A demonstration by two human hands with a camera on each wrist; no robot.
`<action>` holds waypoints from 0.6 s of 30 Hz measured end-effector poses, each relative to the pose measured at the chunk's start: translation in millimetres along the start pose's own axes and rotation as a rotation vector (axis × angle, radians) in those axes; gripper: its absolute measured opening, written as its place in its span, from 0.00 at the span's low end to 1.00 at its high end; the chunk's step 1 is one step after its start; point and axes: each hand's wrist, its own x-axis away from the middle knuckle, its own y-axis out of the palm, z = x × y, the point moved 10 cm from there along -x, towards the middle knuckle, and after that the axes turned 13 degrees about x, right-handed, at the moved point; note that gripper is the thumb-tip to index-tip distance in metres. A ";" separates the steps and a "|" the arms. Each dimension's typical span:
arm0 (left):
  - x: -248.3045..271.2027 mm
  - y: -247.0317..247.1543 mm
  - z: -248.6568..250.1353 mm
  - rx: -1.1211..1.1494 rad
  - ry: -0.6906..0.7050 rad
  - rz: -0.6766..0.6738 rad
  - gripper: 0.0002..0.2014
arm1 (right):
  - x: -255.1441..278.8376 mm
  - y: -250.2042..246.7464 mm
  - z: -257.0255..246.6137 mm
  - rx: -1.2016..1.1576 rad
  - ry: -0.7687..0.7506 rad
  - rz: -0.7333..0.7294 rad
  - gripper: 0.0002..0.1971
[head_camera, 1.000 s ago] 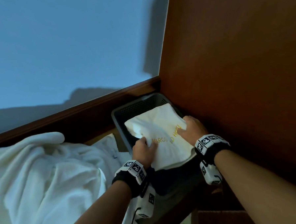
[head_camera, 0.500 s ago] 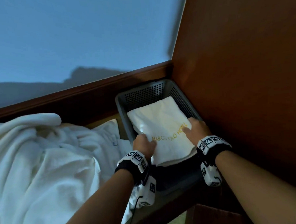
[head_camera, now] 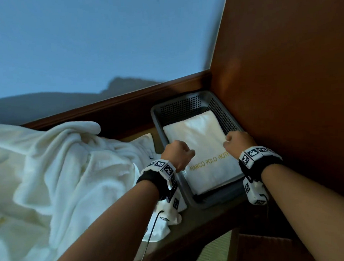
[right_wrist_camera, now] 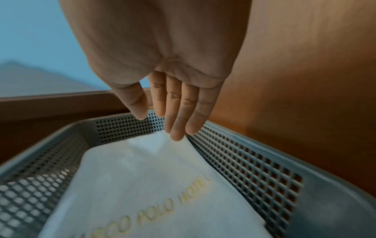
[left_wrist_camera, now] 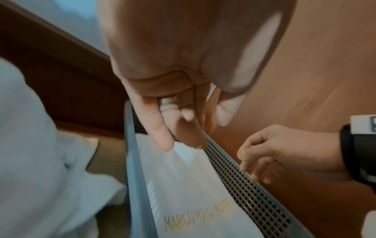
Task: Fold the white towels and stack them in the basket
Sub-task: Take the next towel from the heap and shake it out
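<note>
A folded white towel (head_camera: 203, 144) with gold "MARCO POLO HOTEL" lettering lies flat inside the grey mesh basket (head_camera: 178, 108). My left hand (head_camera: 177, 153) hovers over the towel's left edge, above the basket's left rim. In the left wrist view its fingers (left_wrist_camera: 162, 138) hang loosely above the towel (left_wrist_camera: 183, 185) and hold nothing. My right hand (head_camera: 235, 140) is over the towel's right edge by the basket's right wall. The right wrist view shows its fingers (right_wrist_camera: 177, 128) straight, pointing down at the far corner of the towel (right_wrist_camera: 142, 177); contact is unclear.
A big heap of unfolded white towels (head_camera: 49, 166) covers the surface to the left of the basket. A brown wooden panel (head_camera: 284, 84) rises right beside the basket, and a wooden ledge (head_camera: 106, 113) runs behind it. The surface's front edge (head_camera: 192, 239) is close below my wrists.
The towel, held at its near end by both hands, has been lowered flat into the basket. Both hands have let go and lifted slightly.
</note>
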 end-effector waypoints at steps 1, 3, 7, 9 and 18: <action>9.6 -10.5 8.0 -0.018 0.031 0.011 0.11 | 5.2 -4.3 -13.1 -0.038 -0.041 0.000 0.05; 29.6 -35.4 21.1 -0.071 0.093 0.032 0.11 | 16.3 -10.6 -43.1 -0.100 -0.115 0.011 0.06; 82.4 -107.3 34.9 -0.166 0.195 0.136 0.08 | 53.7 -37.2 -121.5 -0.194 -0.310 0.140 0.10; 114.0 -150.9 33.7 -0.194 0.233 0.219 0.10 | 78.8 -53.7 -166.4 -0.245 -0.394 0.189 0.07; 284.5 -344.0 -57.2 -0.272 0.229 0.561 0.08 | 236.2 -87.2 -368.7 -0.320 -0.654 0.388 0.07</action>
